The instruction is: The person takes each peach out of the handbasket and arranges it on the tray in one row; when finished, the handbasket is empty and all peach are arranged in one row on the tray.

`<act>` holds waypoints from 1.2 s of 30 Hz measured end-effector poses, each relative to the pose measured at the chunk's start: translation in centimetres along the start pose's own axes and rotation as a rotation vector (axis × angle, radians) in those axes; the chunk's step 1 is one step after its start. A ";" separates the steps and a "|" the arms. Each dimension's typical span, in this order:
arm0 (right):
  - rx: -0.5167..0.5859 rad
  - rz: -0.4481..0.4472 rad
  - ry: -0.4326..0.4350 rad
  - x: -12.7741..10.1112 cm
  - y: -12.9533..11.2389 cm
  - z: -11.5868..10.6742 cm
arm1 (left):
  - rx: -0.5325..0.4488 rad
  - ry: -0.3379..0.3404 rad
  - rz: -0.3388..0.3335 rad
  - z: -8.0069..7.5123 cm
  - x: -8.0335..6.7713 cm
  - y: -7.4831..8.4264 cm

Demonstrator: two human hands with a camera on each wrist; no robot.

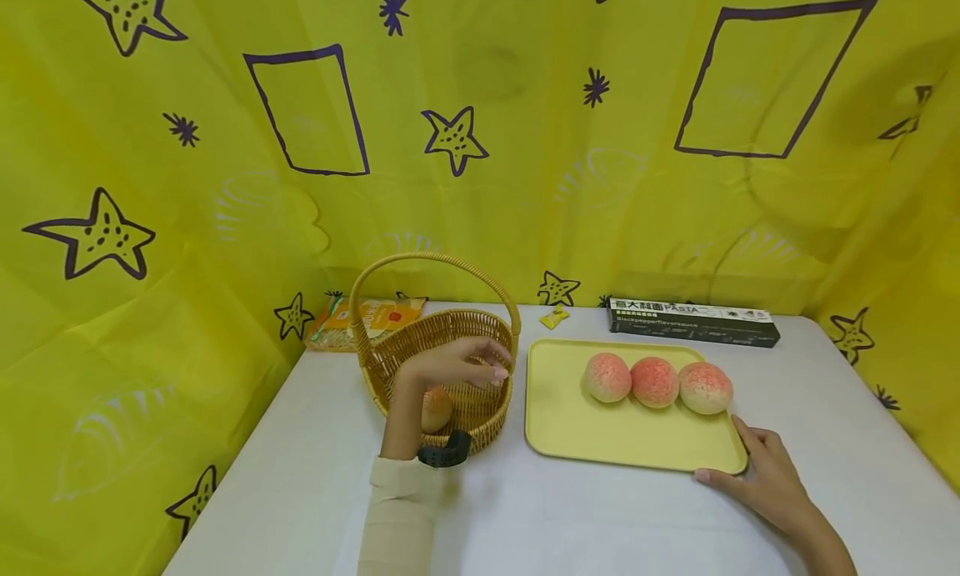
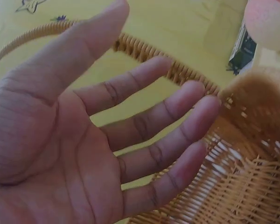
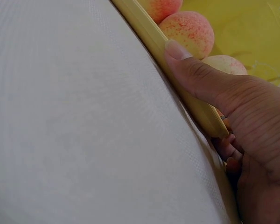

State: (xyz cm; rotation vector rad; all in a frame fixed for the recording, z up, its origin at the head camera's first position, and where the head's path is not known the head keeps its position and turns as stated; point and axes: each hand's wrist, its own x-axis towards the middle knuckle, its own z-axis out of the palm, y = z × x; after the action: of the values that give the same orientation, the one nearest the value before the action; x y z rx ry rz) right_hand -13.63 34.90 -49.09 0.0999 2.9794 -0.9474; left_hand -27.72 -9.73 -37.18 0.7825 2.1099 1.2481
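The woven wicker basket with a tall hoop handle [image 1: 442, 343] holds one round peach-coloured bun [image 1: 436, 408] (half hidden by the wrist). The left hand [image 1: 457, 363] hovers over it, fingers straight and loosely spread, holding nothing. Just beside it, the flat pale-yellow rectangular tray [image 1: 592, 426] carries three pink-speckled round buns [image 1: 655, 382] in a touching row. The right hand [image 1: 761, 472] grips the tray's near right corner, thumb along the rim. Bare white table [image 1: 585, 526] lies in front
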 end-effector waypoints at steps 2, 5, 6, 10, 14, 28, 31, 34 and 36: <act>0.001 0.003 -0.002 0.0 0.0 0.0 | -0.023 0.071 -0.039 -0.5 -0.2 -0.3; 0.000 0.005 0.000 0.0 0.0 0.0 | -0.049 0.223 -0.108 -1.1 -0.6 -0.8; 0.004 0.003 0.000 0.0 0.0 0.0 | -0.056 0.272 -0.137 -1.3 -0.8 -0.9; 0.009 0.000 0.001 -0.1 0.0 0.1 | -0.067 0.386 -0.210 -1.9 -1.5 -1.8; 0.010 0.009 -0.006 -0.1 -0.1 0.1 | -0.028 0.393 -0.255 -2.4 -2.1 -2.7; 0.013 0.012 -0.015 0.0 0.0 0.0 | 0.044 0.252 -0.356 -2.7 -3.1 -4.2; 0.013 0.012 -0.015 0.0 0.0 0.1 | 0.080 0.218 -0.370 -2.8 -3.2 -4.5; 0.011 0.011 -0.011 0.0 0.1 0.1 | 0.110 0.188 -0.395 -2.9 -3.4 -4.5; 0.011 0.009 -0.008 0.0 0.1 0.0 | 0.100 0.173 -0.409 -2.9 -3.5 -4.4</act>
State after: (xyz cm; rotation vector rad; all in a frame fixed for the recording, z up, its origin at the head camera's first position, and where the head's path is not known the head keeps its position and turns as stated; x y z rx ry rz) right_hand -13.64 34.96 -49.19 0.1093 2.9643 -0.9609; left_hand -28.31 -15.68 -39.32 0.2640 2.3344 1.0229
